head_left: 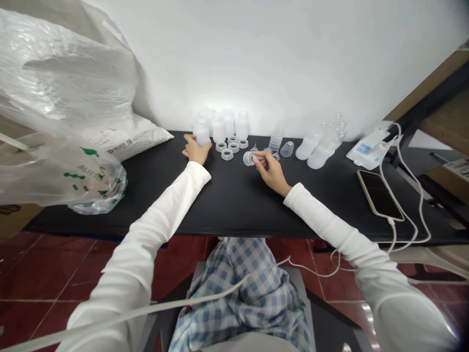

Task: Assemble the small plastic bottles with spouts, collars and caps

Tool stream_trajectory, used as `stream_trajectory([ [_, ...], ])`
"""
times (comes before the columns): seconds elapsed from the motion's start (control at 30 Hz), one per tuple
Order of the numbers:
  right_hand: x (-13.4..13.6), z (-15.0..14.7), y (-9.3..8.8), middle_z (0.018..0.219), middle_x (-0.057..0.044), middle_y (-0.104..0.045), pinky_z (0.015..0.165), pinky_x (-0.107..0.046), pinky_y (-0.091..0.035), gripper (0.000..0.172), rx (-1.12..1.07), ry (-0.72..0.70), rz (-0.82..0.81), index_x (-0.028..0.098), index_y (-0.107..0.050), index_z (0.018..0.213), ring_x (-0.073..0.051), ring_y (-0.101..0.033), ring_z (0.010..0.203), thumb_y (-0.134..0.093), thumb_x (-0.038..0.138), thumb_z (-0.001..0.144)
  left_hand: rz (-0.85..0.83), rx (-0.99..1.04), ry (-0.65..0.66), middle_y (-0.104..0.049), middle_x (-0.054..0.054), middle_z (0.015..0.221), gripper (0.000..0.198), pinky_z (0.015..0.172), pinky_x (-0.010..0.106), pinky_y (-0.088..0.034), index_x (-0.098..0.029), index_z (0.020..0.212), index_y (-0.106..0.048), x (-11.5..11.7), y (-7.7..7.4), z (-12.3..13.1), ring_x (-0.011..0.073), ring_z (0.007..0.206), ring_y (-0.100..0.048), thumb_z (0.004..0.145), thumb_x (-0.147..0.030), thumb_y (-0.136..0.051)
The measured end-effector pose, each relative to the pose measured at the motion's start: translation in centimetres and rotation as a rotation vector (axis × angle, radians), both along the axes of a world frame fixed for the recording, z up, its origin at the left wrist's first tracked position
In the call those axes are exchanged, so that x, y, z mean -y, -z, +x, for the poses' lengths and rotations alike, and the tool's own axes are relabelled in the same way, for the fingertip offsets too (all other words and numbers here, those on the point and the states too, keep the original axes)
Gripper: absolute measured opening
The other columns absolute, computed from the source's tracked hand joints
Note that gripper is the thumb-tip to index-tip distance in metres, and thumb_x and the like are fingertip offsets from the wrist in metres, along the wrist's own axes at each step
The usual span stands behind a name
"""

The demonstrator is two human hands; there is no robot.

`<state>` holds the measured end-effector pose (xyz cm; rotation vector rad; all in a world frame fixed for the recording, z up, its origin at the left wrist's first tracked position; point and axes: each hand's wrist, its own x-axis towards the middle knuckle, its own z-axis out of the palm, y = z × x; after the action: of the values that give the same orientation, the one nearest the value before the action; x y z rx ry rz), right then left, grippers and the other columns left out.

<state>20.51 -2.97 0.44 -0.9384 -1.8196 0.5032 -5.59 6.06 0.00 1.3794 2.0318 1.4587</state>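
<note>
While the bare right hand (270, 172) pinches a small clear plastic cylindrical fitting (249, 158) between thumb and forefinger, its long axis runs sideways from that hand toward the curled left hand (196, 151), which rests against a frosted translucent plastic bottle (202, 134) just ahead, grip unclear.

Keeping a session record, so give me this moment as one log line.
left hand: touching translucent bottle | right hand: pinching translucent plastic part | surface: black table

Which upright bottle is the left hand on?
The front-left translucent bottle, held by the left hand; the other upright bottles stand untouched behind and right of it.
</note>
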Motion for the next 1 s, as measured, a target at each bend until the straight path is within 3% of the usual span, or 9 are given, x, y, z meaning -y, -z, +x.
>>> stream_trajectory([
  [0.13,-0.5,0.5,0.2,0.097,-0.006,-0.066,0.080,-0.034,-0.055,0.041,-0.020,-0.002,0.007,0.023,-0.058,0.118,-0.017,-0.066,0.080,-0.053,0.058,0.097,0.146,-0.105,0.046,-0.057,0.015,0.127,0.054,0.115,0.061,-0.030,-0.023,0.118,-0.040,1.1,-0.8,0.6,0.0365,0.131,-0.054,0.072,-0.024,-0.067],
  [0.33,-1.7,1.3,0.6,0.105,-0.007,-0.068,0.085,-0.036,-0.056,0.031,-0.161,0.048,0.032,0.025,-0.054,0.112,-0.018,-0.069,0.093,-0.058,0.051,0.096,0.332,-0.494,0.699,-0.057,0.016,0.126,0.063,0.113,0.054,-0.040,-0.019,0.123,-0.054,2.4,-1.3,1.2,0.0361,0.127,-0.054,0.063,-0.024,-0.074],
  [0.4,-2.0,1.6,0.7,0.107,-0.006,-0.068,0.084,-0.035,-0.056,0.030,-0.151,0.047,0.026,0.025,-0.054,0.109,-0.019,-0.068,0.096,-0.061,0.050,0.094,0.339,-0.559,0.803,-0.058,0.016,0.125,0.063,0.110,0.054,-0.043,-0.018,0.124,-0.056,2.6,-1.2,1.4,0.0354,0.123,-0.057,0.064,-0.025,-0.074],
  [0.67,-2.2,2.2,0.9,0.101,-0.004,-0.070,0.079,-0.034,-0.054,0.012,0.022,0.069,0.102,0.024,-0.059,0.103,-0.018,-0.066,0.088,-0.060,0.031,0.093,0.345,-0.609,0.865,-0.062,0.015,0.124,0.062,0.105,0.049,-0.049,-0.018,0.125,-0.061,3.3,-1.8,0.8,0.0339,0.116,-0.062,0.063,-0.025,-0.069],
  [0.83,-2.1,3.0,0.5,0.110,-0.006,-0.074,0.089,-0.039,-0.054,0.015,0.180,0.089,0.198,0.025,-0.064,0.109,-0.022,-0.067,0.096,-0.057,0.028,0.097,0.242,-0.608,0.902,-0.070,0.011,0.111,0.053,0.092,0.039,-0.053,-0.019,0.115,-0.064,3.8,-1.7,0.5,0.0296,0.100,-0.068,0.064,-0.032,-0.067],
  [1.0,-2.0,3.4,0.2,0.112,-0.006,-0.075,0.093,-0.041,-0.054,0.014,0.237,0.048,0.279,0.026,-0.066,0.103,-0.023,-0.068,0.102,-0.054,0.028,0.099,0.183,-0.359,0.910,-0.071,0.005,0.087,0.040,0.075,0.029,-0.049,-0.018,0.095,-0.067,3.9,-1.3,1.1,0.0196,0.073,-0.065,0.071,-0.050,-0.065],
])
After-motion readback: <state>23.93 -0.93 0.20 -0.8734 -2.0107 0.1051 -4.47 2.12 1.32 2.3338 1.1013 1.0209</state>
